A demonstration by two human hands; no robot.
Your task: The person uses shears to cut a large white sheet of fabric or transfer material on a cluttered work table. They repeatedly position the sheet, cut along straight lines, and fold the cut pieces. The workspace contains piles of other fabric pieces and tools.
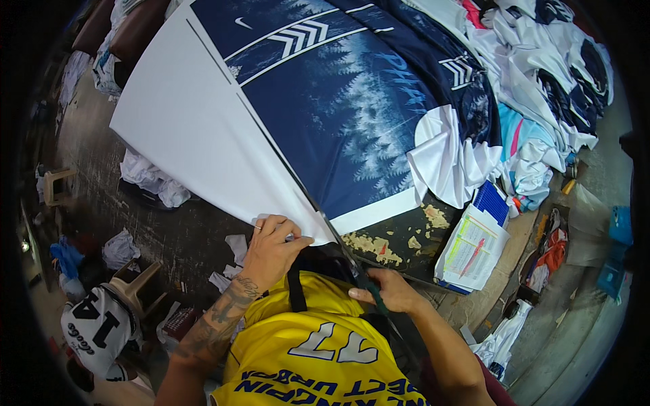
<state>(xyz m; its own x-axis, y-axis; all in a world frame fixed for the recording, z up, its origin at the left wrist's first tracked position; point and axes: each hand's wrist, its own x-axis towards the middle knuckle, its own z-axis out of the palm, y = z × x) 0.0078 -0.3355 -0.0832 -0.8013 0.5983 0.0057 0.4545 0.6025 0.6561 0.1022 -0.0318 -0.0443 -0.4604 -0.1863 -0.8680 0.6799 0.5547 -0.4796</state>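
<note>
A large printed fabric sheet (305,122), dark navy with pale forest shapes and white arrow stripes, lies over the table in front of me. Its plain white margin (196,128) spreads to the left, with a dark gap running lengthwise between margin and print. My left hand (272,247) pinches the near corner of this margin. Closed around the greenish handle of a pair of scissors (357,271) is my right hand (393,291). The dark blades point away from me along the gap, at the sheet's near edge; the fingers in the handle are partly hidden.
Crumpled jersey fabric (535,74) piles up at the far right. Papers (472,247) and a blue pad (490,201) lie on the worn table (399,237). On the left floor are white cloth bundles (152,177), a plastic stool (139,287) and a person in a white jersey (98,331).
</note>
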